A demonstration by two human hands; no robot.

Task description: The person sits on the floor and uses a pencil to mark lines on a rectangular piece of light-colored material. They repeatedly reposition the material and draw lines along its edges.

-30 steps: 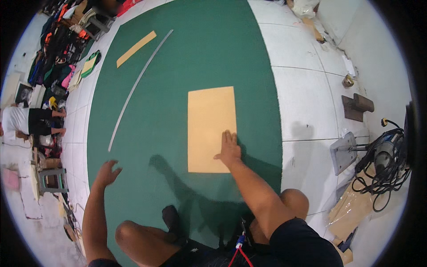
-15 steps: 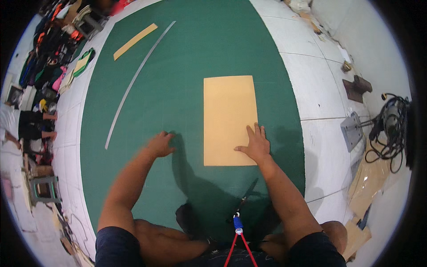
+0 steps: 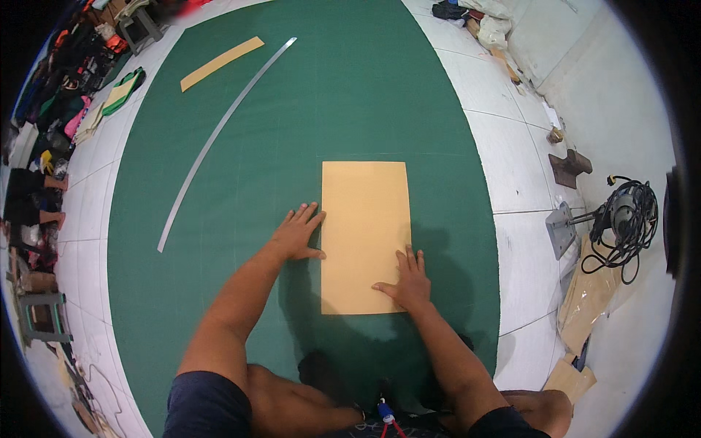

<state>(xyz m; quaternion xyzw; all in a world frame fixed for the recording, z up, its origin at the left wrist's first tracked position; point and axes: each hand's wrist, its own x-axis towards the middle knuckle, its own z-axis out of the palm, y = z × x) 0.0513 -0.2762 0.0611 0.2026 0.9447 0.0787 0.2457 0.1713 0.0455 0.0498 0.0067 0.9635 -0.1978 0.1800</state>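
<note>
On the mat: a tan card (image 3: 364, 235) lies flat on the green mat (image 3: 219, 306), long sides running away from the person, near the mat's middle.
Left hand: the left hand (image 3: 298, 235) rests palm down on the mat, fingers spread and flat, fingertips touching the card's left edge about halfway along it. It grasps nothing.
Right hand: the right hand (image 3: 409, 281) lies flat on the card's near right corner, fingers spread and pointing away, thumb turned across the card. It is not closed on anything; it only presses down.
Why so held: likely one hand pins the card while the other sets against its edge, to keep the sheet flat and square on the mat.
Ruler: a long metal ruler (image 3: 219, 139) lies well left of the card, running away up the mat.
Strip: a narrow tan strip (image 3: 221, 63) lies beyond the ruler, far from the card.
Right of the card: off the mat, on white tiles, a corded power tool (image 3: 624, 215) sits with its cable coiled, and brown paper (image 3: 588, 296) is heaped just below it.
Person: they sit at the card's near end, knees at the mat's near edge.
</note>
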